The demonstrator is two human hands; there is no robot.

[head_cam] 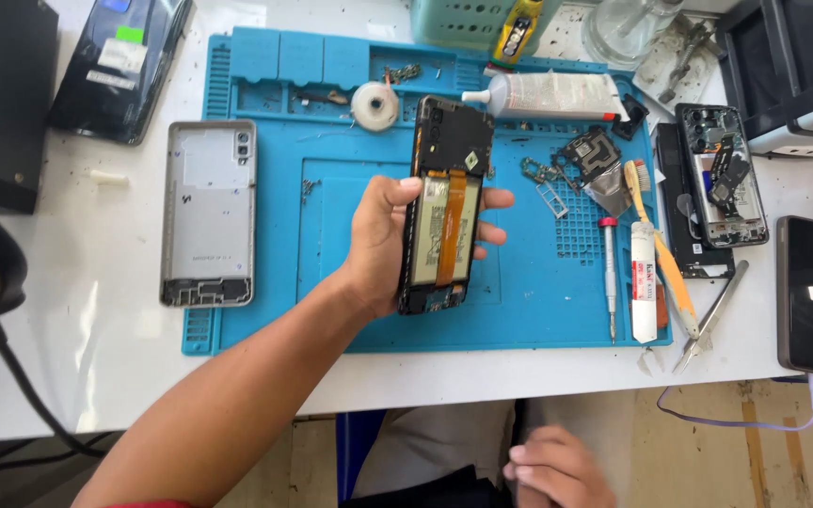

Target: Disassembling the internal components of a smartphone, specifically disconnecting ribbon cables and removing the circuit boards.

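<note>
1. The left hand (383, 240) is holding an opened phone (444, 207) upright above the blue work mat (265, 310), its fingers wrapping the frame from both edges and clamping it firmly.
2. The phone's back is facing up with its cover already removed: the battery and an orange flex cable (451, 221) running down its middle are lying exposed.
3. A grey back cover (209, 214) is lying flat at the left edge of the mat, well apart from the phone, so the opening stage is looking done.
4. The right hand (557, 466) is resting low near the person's lap, below the table edge; it is blurring in the view, so I cannot tell whether it is closing on anything.
5. A screwdriver (610, 273), tweezers (712, 315) and a glue tube (548, 94) are lying unused on the right side of the mat, near small loose parts.
6. Another stripped phone (722, 174) is sitting further right.
7. Judging from this, disassembly is sitting partway: battery, cable and board are all remaining in the frame.
</note>
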